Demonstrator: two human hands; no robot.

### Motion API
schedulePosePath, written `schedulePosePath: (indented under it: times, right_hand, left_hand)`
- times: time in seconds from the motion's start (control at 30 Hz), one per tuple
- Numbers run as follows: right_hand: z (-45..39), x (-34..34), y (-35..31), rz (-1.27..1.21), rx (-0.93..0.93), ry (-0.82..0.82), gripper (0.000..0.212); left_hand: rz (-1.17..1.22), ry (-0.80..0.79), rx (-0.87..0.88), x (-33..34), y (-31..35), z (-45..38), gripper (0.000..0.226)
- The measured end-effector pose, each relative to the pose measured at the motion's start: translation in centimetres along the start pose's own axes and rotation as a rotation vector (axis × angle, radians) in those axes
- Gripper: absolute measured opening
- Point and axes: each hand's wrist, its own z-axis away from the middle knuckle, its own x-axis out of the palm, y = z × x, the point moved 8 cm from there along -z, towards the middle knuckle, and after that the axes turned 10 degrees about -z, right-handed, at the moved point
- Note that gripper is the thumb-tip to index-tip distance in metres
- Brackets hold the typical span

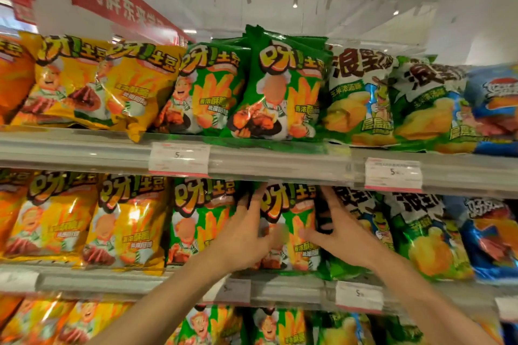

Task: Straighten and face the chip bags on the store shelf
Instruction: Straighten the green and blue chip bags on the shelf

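Fingers — left hand, right hand — hold green bag; thumbs blurred.

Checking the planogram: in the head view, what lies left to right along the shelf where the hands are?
Yellow bag → second yellow bag → green bag → left hand → held green bag → right hand → white-and-green bag → blue bag.

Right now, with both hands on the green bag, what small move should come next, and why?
Probably slide the green bag forward to the shelf edge and set it upright. The left hand and right hand hold its two sides, and a dark gap shows on its right, so it seems not yet lined up.
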Motion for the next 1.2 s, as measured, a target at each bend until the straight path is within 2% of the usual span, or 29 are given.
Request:
schedulePosePath:
  times: [0.1,0.27,0.4,0.53,0.6,0.67,0.77,0.83,0.9,1.0,1.2]
  right_hand:
    - [-0.7,0.2,-0.5,-0.132,-0.053,-0.059,0.11]
    - [-0.8,0.1,-0.9,-0.131,-0.103,-0.064,0.104]
    - [-0.5,-0.1,-1.8,-0.066,-0.147,-0.02,0.102]
    - [-0.2,0.2,-1.9,-0.049,-0.136,-0.031,0.111]
    - [0.0,0.4,-1.3,-0.044,-0.112,-0.026,0.112]
    - [0.7,0.3,-1.2,0.025,-0.119,0.041,0.1]
    - [2.0,0.5,-2.4,0.246,-0.196,0.24,0.077]
    - [2.3,1.8,-3.7,0.403,-0.276,0.352,0.072]
    - [1.8,3.5,-4.8,0.522,-0.33,0.411,0.069]
    - [0.9,5.5,-5.4,0.565,-0.326,0.421,0.068]
    - [0.0,6.4,-4.6,0.606,-0.287,0.431,0.069]
  left_hand:
    - [0.077,-0.044,-0.065,0.3,0.2,-0.8,0.103]
    - [0.213,0.019,-0.075,0.1,-0.1,-1.5,0.118]
    - [0.247,0.052,-0.023,0.0,0.1,-1.8,0.117]
    - [0.237,0.05,-0.018,0.0,0.0,-2.0,0.119]
    - [0.169,0.066,0.012,-0.3,0.4,-1.3,0.114]
    - [0.061,0.121,0.051,-0.9,1.0,0.4,0.1]
    - [-0.153,0.347,0.178,-2.6,1.0,3.0,0.069]
    - [-0.381,0.454,0.217,-3.2,-0.4,3.9,0.057]
    - [-0.523,0.47,0.158,-3.4,-2.4,3.8,0.053]
    - [-0.583,0.429,0.059,-3.1,-5.2,3.3,0.052]
    - [-0.586,0.399,0.085,-2.2,-6.8,2.6,0.056]
